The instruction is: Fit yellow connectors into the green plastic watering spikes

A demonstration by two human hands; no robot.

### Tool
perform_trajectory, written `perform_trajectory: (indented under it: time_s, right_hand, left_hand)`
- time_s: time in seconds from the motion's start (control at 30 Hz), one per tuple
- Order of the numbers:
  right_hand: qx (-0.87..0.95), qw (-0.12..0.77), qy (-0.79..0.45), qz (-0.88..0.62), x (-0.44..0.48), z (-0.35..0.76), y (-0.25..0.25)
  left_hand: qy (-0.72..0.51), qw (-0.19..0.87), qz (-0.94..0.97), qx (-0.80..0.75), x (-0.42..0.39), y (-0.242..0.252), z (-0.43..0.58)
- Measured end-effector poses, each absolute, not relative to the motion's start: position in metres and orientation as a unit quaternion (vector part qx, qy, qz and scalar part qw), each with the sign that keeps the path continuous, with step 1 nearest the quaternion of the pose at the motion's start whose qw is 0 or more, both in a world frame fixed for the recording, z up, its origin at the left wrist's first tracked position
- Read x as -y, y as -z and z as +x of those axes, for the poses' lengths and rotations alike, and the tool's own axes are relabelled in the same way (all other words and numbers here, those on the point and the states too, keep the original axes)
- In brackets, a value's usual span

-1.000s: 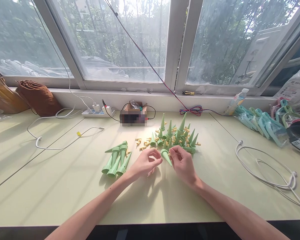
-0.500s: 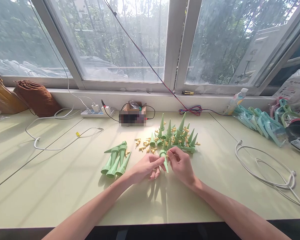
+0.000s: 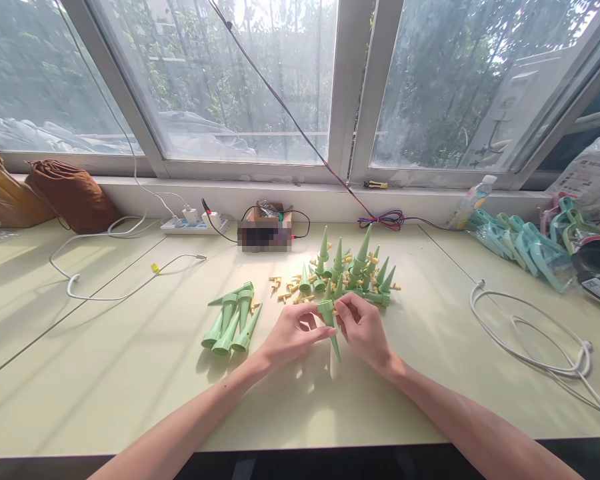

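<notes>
My left hand point(image 3: 296, 331) grips a green plastic watering spike point(image 3: 329, 319), its tapered tip pointing down toward me. Against the spike's side, my right hand point(image 3: 363, 327) pinches a small yellow valve point(image 3: 336, 311), mostly covered by the fingers. Just beyond both hands stands a cluster of green spikes point(image 3: 361, 252), many upright, some with yellow valves in their sides. Loose yellow valves point(image 3: 291, 288) lie to the left of that cluster. Several more green spikes point(image 3: 230, 320) are heaped left of my left hand.
A power strip point(image 3: 195, 227) and a small open box point(image 3: 265, 230) sit along the back wall. Cables curl on the left and a white cable point(image 3: 530, 360) loops on the right. A bottle point(image 3: 473, 202) and bagged teal clips point(image 3: 525, 247) occupy the back right.
The spike between my hands has shifted so more of its tip shows lower down. My left fingers have moved around it, while my right hand has hardly moved.
</notes>
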State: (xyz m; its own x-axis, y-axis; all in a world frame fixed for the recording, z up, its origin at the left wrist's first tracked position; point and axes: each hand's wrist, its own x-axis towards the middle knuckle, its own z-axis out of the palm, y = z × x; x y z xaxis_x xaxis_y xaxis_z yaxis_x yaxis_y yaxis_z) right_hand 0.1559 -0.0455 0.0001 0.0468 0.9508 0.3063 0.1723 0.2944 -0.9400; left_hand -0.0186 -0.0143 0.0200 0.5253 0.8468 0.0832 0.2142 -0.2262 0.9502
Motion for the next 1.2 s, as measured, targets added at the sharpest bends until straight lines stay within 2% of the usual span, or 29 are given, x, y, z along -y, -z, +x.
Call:
perform_trajectory:
  time_s: [0.2, 0.6, 0.97, 1.2]
  right_hand:
    - [0.578, 0.555, -0.385, -0.458, 0.047, 0.155, -0.001]
    - [0.57, 0.559, -0.412, -0.438, 0.048, 0.155, -0.006]
    - [0.575, 0.527, -0.421, -0.462, 0.049, 0.153, -0.007]
    - [0.564, 0.545, -0.419, -0.458, 0.048, 0.152, -0.009]
  left_hand:
    - [-0.372, 0.388, 0.776, -0.33, 0.014, -0.014, -0.019]
    - [-0.396, 0.264, 0.839, -0.263, 0.013, -0.014, -0.023]
    - [-0.403, 0.13, 0.883, -0.204, 0.008, -0.006, -0.03]
    - [-0.402, 0.156, 0.862, -0.267, 0.01, -0.003, -0.025]
